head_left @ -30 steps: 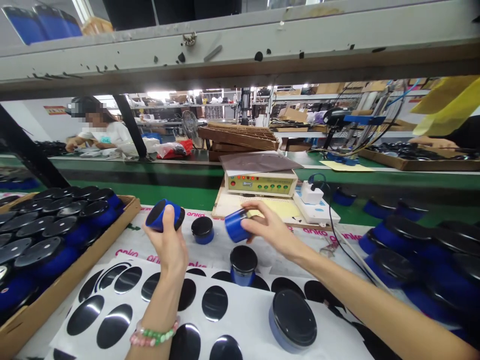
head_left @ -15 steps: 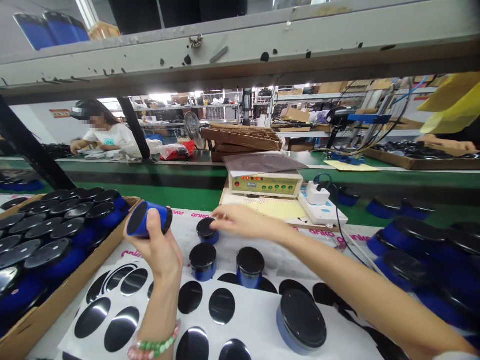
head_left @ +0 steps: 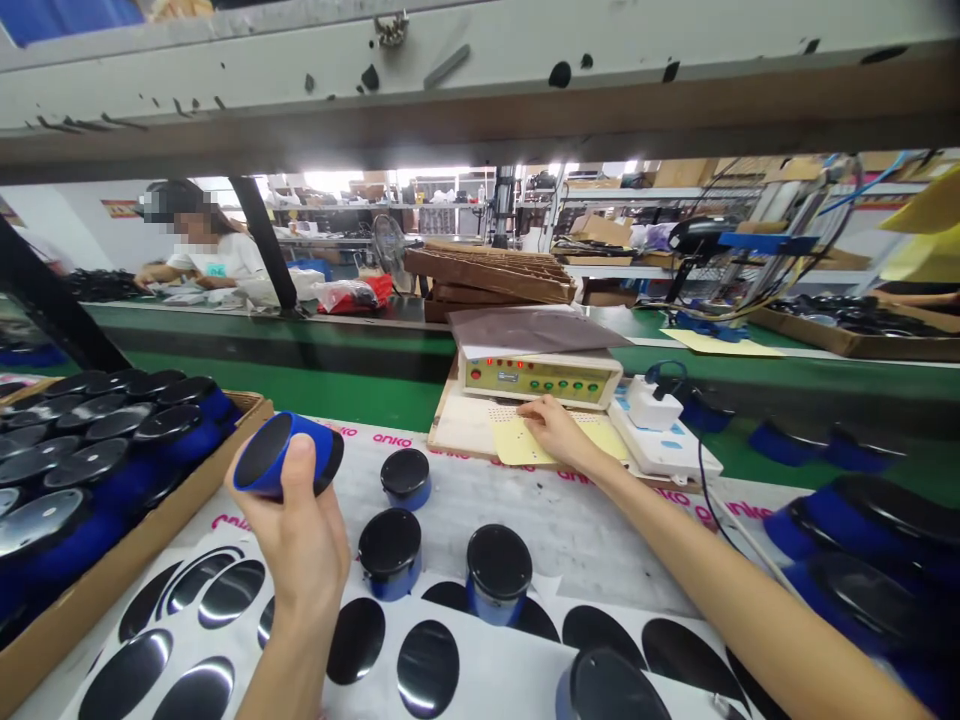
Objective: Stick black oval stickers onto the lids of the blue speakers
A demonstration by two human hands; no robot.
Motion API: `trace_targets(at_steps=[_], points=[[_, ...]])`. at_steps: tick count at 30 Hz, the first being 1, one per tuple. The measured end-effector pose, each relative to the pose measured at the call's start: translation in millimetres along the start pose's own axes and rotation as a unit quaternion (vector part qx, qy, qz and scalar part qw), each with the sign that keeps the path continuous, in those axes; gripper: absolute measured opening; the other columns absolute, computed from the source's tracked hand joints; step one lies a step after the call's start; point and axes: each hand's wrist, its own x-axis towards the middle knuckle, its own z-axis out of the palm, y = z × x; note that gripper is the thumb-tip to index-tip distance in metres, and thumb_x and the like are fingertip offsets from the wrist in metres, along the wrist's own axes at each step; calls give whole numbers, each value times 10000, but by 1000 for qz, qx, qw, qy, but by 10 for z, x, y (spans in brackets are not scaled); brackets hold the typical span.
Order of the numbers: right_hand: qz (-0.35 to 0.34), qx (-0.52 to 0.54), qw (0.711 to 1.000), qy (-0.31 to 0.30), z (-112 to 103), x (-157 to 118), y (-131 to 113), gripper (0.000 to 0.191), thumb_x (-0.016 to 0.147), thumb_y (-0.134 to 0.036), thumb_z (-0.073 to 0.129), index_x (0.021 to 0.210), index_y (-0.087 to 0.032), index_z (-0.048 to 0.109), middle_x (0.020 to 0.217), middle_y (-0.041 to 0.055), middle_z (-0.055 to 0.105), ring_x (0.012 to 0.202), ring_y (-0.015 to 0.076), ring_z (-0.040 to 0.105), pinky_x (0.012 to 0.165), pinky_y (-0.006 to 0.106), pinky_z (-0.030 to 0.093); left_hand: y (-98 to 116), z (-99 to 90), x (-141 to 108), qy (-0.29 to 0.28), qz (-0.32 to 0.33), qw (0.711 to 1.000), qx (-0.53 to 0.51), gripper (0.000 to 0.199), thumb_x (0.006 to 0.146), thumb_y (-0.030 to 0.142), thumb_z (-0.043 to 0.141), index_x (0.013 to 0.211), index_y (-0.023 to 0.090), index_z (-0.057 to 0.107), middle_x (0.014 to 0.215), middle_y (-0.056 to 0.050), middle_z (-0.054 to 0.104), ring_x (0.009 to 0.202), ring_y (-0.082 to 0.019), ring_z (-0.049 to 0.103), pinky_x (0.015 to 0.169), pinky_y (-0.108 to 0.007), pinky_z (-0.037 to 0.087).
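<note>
In my left hand point(head_left: 296, 525) is a blue cylinder with black ends point(head_left: 259, 455), tilted on its side, the thumb lying along it. My right hand point(head_left: 555, 430) reaches forward to a yellow sheet with rows of tiny dots point(head_left: 517, 445), its fingertips pressed together at the sheet's upper part. Whatever they pinch is too small to make out. Between the hands, three similar cylinders stand upright with glossy black tops: a far one point(head_left: 406, 478), a middle one point(head_left: 390, 553) and a right one point(head_left: 499, 572). A larger one point(head_left: 611, 688) stands at the front edge.
White sheets with black round stickers point(head_left: 427, 668) cover the bench front. A cardboard box point(head_left: 142, 530) full of blue cylinders stands left; more cylinders point(head_left: 862, 590) crowd the right. Behind are a control box point(head_left: 536, 380), a power strip point(head_left: 664, 435) with a cable, and an overhead shelf point(head_left: 480, 110).
My right hand has moved from beside the far standing cylinder, rightward and away from me, to the yellow sheet. My left hand still holds its cylinder. The view has shifted slightly.
</note>
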Motion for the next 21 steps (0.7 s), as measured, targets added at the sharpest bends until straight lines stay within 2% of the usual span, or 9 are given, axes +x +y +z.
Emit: trace_targets(at_steps=[7, 16, 21], points=[[-6, 0, 1000, -6, 7, 25, 19, 207, 919, -303, 569, 1059, -154, 604, 1126, 69, 590, 999, 202, 578, 873, 420, 485, -15, 7, -39, -12, -8, 1000, 20, 367, 730, 260, 745, 1027, 254, 530, 1054, 4, 572, 1099, -192, 542, 998, -429, 466], [-5, 17, 1000, -15, 25, 63, 37, 207, 922, -317, 565, 1035, -148, 607, 1056, 58, 609, 922, 181, 598, 825, 391, 503, -25, 10, -62, -15, -17, 999, 29, 352, 737, 260, 737, 1028, 252, 538, 1057, 2, 576, 1091, -194, 549, 996, -442, 466], [3, 7, 1000, -15, 40, 96, 1, 207, 926, -317, 559, 1039, -151, 609, 1070, 61, 611, 949, 187, 596, 842, 399, 500, -31, 6, -72, -25, -11, 999, 35, 371, 735, 256, 743, 1048, 261, 545, 1076, -5, 581, 1122, -205, 537, 1010, -468, 446]])
